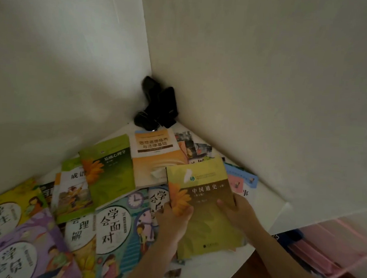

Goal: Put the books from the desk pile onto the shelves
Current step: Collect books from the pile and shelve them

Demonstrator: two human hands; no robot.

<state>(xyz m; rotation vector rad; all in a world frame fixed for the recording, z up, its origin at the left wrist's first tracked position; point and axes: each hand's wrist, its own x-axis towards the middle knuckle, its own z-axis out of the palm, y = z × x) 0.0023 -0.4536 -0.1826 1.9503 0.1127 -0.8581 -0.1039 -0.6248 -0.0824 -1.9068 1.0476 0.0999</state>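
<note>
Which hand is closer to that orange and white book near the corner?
Left. The left hand grips the yellow-green book just below the orange and white book; the right hand sits farther right.

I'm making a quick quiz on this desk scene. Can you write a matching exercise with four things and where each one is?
Things:
1. yellow-green book
2. black objects
3. orange book
4. purple book

Places:
A. desk corner by the walls
B. near left of desk
C. held in both hands
D. just in front of the black objects

Pairs: 1-C, 2-A, 3-D, 4-B
</note>
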